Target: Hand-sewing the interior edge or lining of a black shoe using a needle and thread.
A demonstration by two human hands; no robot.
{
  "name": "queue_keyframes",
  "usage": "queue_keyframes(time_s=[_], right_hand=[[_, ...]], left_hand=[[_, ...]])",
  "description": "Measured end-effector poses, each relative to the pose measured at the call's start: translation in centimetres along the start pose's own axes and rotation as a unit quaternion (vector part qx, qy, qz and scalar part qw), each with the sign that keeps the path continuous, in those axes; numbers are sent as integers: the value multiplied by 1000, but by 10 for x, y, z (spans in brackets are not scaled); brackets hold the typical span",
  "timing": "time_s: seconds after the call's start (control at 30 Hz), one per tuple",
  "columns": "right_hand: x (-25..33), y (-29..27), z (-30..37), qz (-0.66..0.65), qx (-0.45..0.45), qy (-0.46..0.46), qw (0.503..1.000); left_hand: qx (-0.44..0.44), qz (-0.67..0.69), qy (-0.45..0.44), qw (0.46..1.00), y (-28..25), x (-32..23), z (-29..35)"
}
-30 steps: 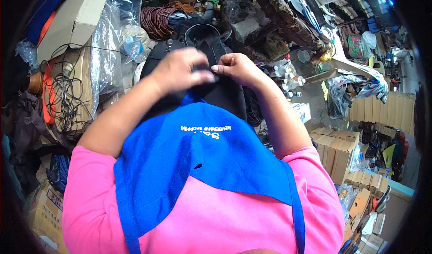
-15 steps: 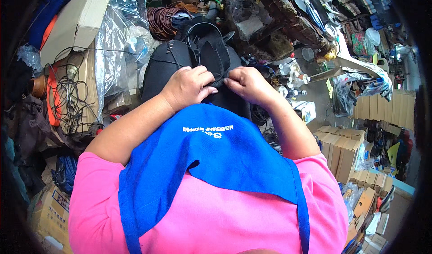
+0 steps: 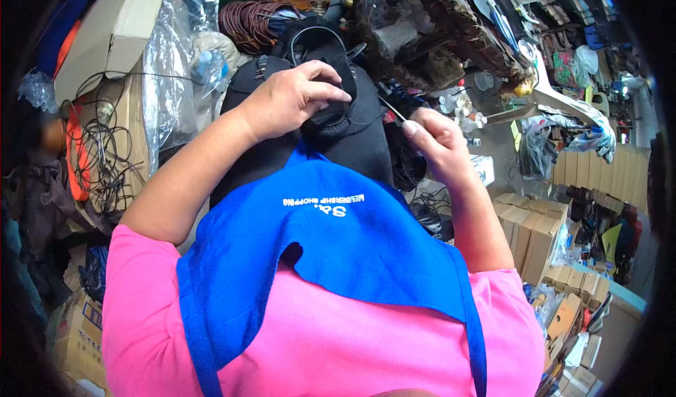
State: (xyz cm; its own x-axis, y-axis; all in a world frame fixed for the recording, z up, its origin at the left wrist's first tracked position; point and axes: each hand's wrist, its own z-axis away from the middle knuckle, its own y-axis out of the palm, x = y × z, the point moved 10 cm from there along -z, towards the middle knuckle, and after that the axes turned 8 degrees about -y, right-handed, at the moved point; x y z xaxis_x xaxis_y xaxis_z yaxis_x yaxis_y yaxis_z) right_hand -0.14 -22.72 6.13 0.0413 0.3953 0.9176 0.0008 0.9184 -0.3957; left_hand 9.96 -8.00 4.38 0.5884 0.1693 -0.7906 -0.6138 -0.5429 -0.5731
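Observation:
A black shoe (image 3: 329,124) rests across my lap on dark cloth (image 3: 243,150), its opening facing up. My left hand (image 3: 292,103) lies over the shoe's opening, fingers stretched and slightly apart; the fingertips are over the near inner edge. To the right of the shoe, my right hand (image 3: 442,142) is closed round a thin, pale awl-like tool (image 3: 391,110), which points up and left. A fine dark thread (image 3: 367,122) runs out from the shoe's right side toward that tool. The tool's handle is hidden in my fingers.
Cardboard boxes (image 3: 113,34) and clear plastic sheeting (image 3: 169,108) stand close on the left, with tangled black cord (image 3: 105,150). A coil of brown cord (image 3: 250,27) lies beyond the shoe. Small spools (image 3: 468,119) and stacked boxes (image 3: 539,238) crowd the right.
My hands, formerly close together at the shoe's near edge, have separated. The right hand has moved right, with the tool now showing; the left has shifted up over the opening with fingers extended.

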Motion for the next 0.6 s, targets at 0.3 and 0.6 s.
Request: queue_keyframes(time_s=[0.3, 0.6], right_hand=[[2, 23, -21, 254, 54, -90, 962], [4, 27, -22, 249, 63, -74, 964]], left_hand=[[73, -26, 33, 996, 25, 11, -19], [90, 5, 1, 996, 28, 22, -22]])
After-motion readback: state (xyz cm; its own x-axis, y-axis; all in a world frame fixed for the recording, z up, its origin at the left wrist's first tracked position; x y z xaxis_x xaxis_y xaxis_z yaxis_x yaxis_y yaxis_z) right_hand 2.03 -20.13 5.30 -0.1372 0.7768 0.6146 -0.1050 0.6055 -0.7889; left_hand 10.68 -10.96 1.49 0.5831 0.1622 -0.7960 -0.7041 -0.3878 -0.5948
